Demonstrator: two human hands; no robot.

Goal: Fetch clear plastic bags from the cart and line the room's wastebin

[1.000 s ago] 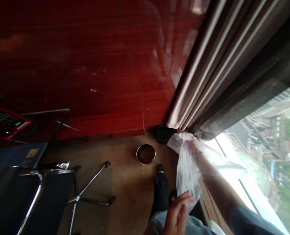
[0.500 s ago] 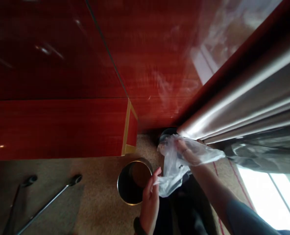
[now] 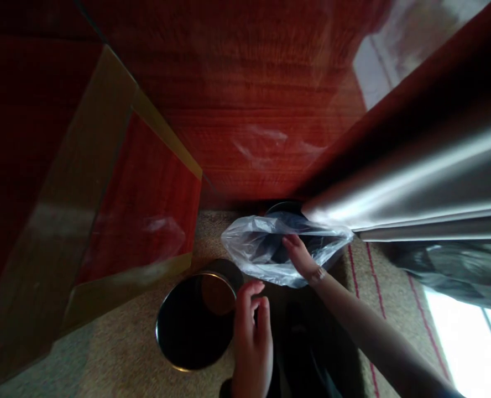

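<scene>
Right hand (image 3: 300, 255) grips clear bag (image 3: 270, 249) beside empty-looking bin (image 3: 196, 320).

I see a tan carpeted floor (image 3: 116, 354) with red stripes toward the window side, and on it stands a round metal bin (image 3: 196, 320) beside the wooden cabinet (image 3: 146, 204), with a dark round object (image 3: 285, 208) farther back against the wall.

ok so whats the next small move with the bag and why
Probably bring the left hand up to grip the near edge of the bag. The right hand holds the clear bag alone, spread above the carpet, while the left hand hangs free beside the bin, fingers apart. The bin looks unlined, and a second grip would help hold the bag's mouth open over it.
</scene>
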